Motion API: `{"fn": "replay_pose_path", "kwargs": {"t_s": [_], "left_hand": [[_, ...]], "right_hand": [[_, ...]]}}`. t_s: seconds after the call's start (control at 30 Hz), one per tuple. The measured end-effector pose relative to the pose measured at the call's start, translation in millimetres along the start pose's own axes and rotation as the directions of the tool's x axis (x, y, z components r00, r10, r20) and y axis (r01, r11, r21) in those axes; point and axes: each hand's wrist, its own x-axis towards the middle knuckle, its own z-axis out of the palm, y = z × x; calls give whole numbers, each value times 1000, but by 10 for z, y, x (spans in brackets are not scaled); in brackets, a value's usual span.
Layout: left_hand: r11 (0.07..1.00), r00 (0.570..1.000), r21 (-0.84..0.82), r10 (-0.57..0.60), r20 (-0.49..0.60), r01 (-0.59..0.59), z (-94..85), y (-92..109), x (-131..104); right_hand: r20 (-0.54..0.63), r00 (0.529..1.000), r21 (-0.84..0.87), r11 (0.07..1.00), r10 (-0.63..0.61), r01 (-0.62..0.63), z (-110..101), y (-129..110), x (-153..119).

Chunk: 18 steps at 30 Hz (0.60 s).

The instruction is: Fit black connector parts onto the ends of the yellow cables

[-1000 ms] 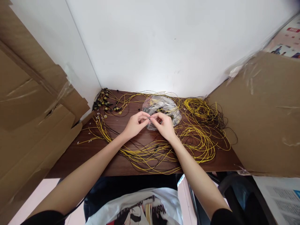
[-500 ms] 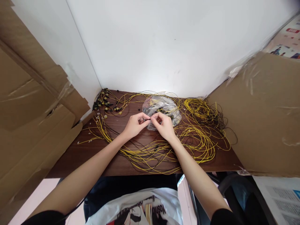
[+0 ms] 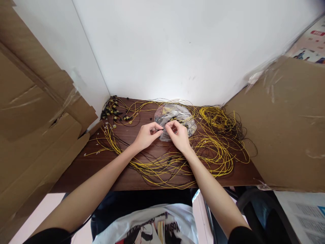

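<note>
My left hand [image 3: 148,136] is closed in a pinch above the table, a small black piece [image 3: 160,129] showing between thumb and fingertips; it is too small to tell its exact kind. Just to its right, my right hand [image 3: 179,138] also pinches, its fingertips a short gap from the black piece. Whatever lies between the right fingertips is hidden. Behind both hands sits a clear plastic bag [image 3: 188,119] with small dark and yellow parts in it. Beneath the wrists runs a loose bundle of yellow and black wires [image 3: 154,168].
Black and yellow connector pieces [image 3: 111,110] are heaped at the table's back left. A tangled coil of wires [image 3: 215,117] lies at the back right. Cardboard panels [image 3: 279,128] flank the brown table [image 3: 73,173], and a white wall [image 3: 172,51] stands behind.
My right hand has drawn slightly to the right, opening a gap between the two sets of fingertips. More of the black piece shows in my left hand, which has stayed in place.
</note>
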Motion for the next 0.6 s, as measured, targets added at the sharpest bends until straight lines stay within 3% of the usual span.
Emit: {"fn": "replay_pose_path", "kwargs": {"t_s": [0.2, 0.4, 0.6], "left_hand": [[1000, 1000, 21, 7, 1, -7, -8, 20, -4], [993, 1000, -114, -25, 7, 26, -7, 73, 12], [945, 987, -286, -148, 56, 158, -53, 154, 14]], "right_hand": [[89, 995, 19, 999, -38, 37, -13, -12, 6], [33, 999, 52, 999, -3, 1, -14, 18, 18], [-32, 999, 204, 979, 35, -27, -15, 35, 28]]}}
